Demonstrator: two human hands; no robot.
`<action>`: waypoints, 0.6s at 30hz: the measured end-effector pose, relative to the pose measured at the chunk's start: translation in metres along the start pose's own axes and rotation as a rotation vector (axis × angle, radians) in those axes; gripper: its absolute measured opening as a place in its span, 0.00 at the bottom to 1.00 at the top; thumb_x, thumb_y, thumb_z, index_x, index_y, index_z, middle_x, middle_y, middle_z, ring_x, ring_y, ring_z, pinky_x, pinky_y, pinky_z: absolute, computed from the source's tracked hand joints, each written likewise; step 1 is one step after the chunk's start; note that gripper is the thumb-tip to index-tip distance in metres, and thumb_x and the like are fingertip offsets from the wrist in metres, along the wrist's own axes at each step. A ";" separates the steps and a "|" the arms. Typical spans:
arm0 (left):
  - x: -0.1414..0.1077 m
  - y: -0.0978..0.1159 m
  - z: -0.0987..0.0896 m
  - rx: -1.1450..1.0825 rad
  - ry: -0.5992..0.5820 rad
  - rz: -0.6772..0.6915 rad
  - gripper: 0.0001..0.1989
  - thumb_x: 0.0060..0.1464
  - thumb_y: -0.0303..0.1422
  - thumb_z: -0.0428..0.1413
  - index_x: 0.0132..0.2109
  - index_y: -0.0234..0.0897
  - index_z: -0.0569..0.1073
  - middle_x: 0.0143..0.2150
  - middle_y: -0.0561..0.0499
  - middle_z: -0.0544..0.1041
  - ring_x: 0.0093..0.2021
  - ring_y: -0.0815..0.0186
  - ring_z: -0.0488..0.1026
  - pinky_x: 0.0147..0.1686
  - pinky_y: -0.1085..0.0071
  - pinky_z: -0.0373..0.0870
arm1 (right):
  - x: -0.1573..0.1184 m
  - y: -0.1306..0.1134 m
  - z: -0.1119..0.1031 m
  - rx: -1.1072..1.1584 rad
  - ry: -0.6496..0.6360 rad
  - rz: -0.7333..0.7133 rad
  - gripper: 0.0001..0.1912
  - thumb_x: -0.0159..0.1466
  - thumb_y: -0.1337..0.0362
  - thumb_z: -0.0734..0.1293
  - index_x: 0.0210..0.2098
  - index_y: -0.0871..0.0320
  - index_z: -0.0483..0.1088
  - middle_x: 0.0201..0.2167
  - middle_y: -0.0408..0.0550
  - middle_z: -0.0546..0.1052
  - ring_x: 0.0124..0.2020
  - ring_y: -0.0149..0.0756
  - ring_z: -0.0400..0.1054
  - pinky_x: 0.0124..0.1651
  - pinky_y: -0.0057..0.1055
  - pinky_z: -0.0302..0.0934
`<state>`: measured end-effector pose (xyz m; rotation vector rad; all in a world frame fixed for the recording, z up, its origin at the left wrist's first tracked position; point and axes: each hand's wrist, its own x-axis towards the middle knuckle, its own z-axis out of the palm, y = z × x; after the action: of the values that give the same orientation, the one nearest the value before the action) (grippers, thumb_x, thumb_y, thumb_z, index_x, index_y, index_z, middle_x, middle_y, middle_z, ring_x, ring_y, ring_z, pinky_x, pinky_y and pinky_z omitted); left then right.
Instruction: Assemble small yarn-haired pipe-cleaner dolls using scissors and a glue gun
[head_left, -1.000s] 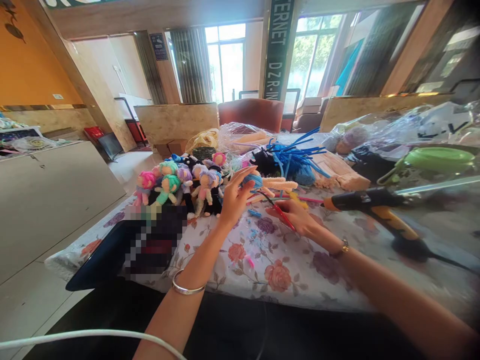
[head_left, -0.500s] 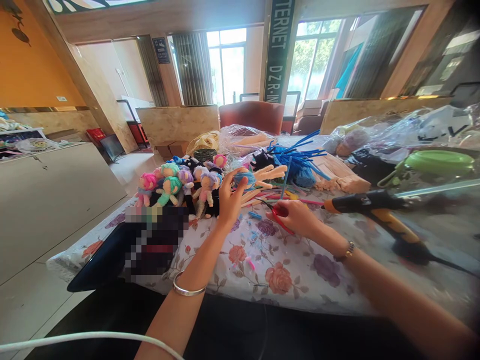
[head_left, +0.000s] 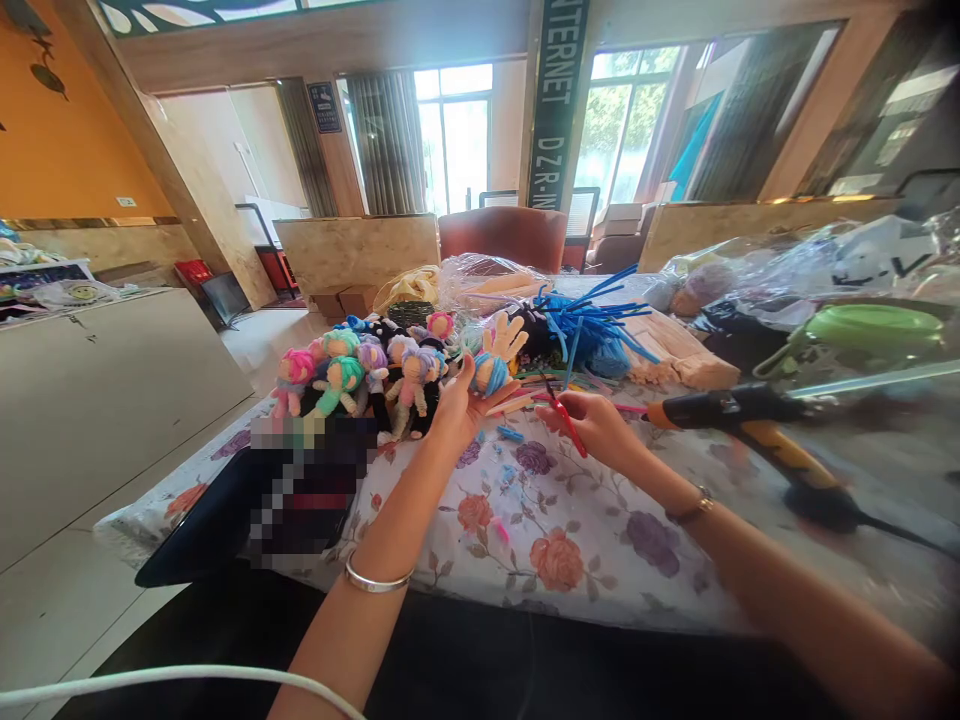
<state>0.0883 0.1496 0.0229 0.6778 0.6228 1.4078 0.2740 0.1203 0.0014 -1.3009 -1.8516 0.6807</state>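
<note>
My left hand (head_left: 459,402) holds a small fuzzy doll (head_left: 491,373) with blue hair, its head low against my fingers and its peach limbs pointing up. In my right hand (head_left: 600,428) are small scissors (head_left: 571,430) with red handles, their dark blades pointing up and left, apart from the doll. Blue clippings (head_left: 511,480) and a short blue piece (head_left: 510,434) lie on the flowered tablecloth (head_left: 480,560) below. Beside my left hand, finished-looking dolls (head_left: 412,378) with pink, green and purple hair stand in a cluster.
A glue gun (head_left: 757,420) lies at the right, with its cord trailing off. Behind are a bundle of blue fuzzy stems (head_left: 585,320), peach stems (head_left: 667,345), plastic bags (head_left: 847,260) and a green container (head_left: 877,335). A dark tray (head_left: 202,520) sits at the front left edge.
The doll has turned in my left hand: its limbs, which pointed right, now point up, and its head sits lower. The scissors have tilted more upright in my right hand.
</note>
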 end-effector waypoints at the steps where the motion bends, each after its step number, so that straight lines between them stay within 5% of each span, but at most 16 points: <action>1: 0.000 0.000 0.000 -0.007 -0.017 -0.025 0.14 0.53 0.40 0.58 0.41 0.33 0.70 0.39 0.46 0.78 0.42 0.61 0.77 0.42 0.64 0.78 | 0.000 -0.001 0.001 0.087 -0.005 0.011 0.27 0.53 0.39 0.65 0.28 0.60 0.68 0.25 0.47 0.71 0.28 0.34 0.63 0.30 0.28 0.55; 10: -0.007 -0.007 0.002 0.060 -0.195 -0.018 0.21 0.51 0.41 0.59 0.49 0.40 0.65 0.39 0.48 0.78 0.37 0.58 0.79 0.43 0.54 0.75 | 0.002 -0.005 0.005 0.381 0.044 0.017 0.28 0.50 0.39 0.68 0.34 0.59 0.68 0.32 0.49 0.73 0.34 0.37 0.67 0.38 0.32 0.62; 18: -0.007 -0.004 0.003 0.111 -0.172 -0.084 0.19 0.53 0.45 0.56 0.43 0.32 0.71 0.38 0.43 0.78 0.40 0.57 0.78 0.50 0.56 0.73 | 0.004 0.000 -0.011 0.069 -0.011 0.007 0.29 0.50 0.38 0.67 0.27 0.61 0.70 0.23 0.46 0.72 0.25 0.31 0.61 0.27 0.27 0.53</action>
<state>0.0931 0.1418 0.0221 0.8423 0.5901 1.2298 0.2827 0.1242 0.0086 -1.2625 -1.8172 0.7503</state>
